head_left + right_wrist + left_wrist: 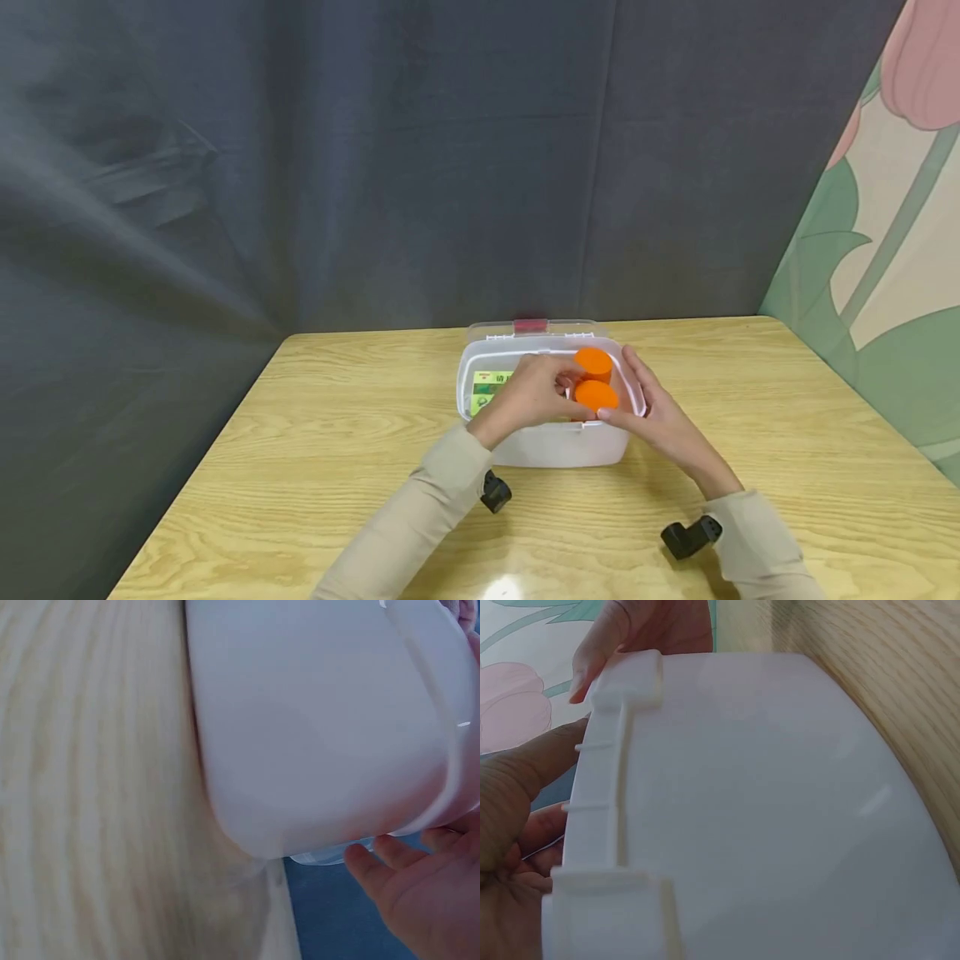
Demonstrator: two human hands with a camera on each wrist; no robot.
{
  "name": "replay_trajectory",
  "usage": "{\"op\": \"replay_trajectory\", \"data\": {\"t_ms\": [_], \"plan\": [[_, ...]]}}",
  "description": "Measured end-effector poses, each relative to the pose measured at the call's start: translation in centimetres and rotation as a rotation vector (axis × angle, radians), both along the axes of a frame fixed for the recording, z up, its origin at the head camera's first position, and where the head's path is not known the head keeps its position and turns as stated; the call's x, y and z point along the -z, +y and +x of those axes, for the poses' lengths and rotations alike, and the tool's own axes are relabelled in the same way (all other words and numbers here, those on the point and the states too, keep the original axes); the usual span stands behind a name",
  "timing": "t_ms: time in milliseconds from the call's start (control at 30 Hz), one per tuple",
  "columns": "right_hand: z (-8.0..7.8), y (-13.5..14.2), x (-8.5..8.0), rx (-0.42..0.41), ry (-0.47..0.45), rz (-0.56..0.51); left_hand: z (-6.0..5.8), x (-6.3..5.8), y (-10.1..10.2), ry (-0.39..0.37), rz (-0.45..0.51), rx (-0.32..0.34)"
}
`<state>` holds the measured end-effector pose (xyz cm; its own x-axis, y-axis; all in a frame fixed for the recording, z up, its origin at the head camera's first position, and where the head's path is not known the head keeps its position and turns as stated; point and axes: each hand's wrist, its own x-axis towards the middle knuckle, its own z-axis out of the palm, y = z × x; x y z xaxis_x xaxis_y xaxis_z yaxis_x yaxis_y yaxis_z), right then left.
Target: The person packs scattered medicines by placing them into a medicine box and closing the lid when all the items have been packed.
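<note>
A white plastic storage box (558,448) stands on the table with its lid (495,331) swung back behind it. Two round orange-topped containers (596,396) sit one behind the other in its right part. My left hand (528,396) reaches over the front rim, thumb and fingers pinching the nearer one; its lower body is hidden. My right hand (663,421) is at the box's right end, fingers along the outer wall, thumb reaching over the front rim close to the orange top. In the right wrist view, the right hand's fingers (397,855) lie loosely by the box.
A green and yellow printed packet (487,387) lies in the left part of the box. The wooden table (322,433) ends at a dark curtain (442,167) behind, and a wall with painted flowers (885,275) stands on the right.
</note>
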<state>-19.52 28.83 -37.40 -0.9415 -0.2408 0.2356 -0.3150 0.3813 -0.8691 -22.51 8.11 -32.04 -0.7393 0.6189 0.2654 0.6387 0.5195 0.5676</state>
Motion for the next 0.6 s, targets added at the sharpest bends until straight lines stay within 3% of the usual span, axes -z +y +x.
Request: {"op": "replay_trajectory", "data": {"t_ms": [167,333,600], "plan": [[0.0,0.2,-0.5,0.002,0.026,0.059,-0.3,-0.3,-1.0,-0.014,0.061,-0.032],[-0.1,0.9,-1.1,-0.006,0.028,0.051,-0.9,-0.9,-2.6,-0.031,0.166,-0.085],[-0.3,2.4,-2.5,0.108,0.067,0.049,-2.5,-1.8,-6.3,-0.021,0.345,-0.17]]}}
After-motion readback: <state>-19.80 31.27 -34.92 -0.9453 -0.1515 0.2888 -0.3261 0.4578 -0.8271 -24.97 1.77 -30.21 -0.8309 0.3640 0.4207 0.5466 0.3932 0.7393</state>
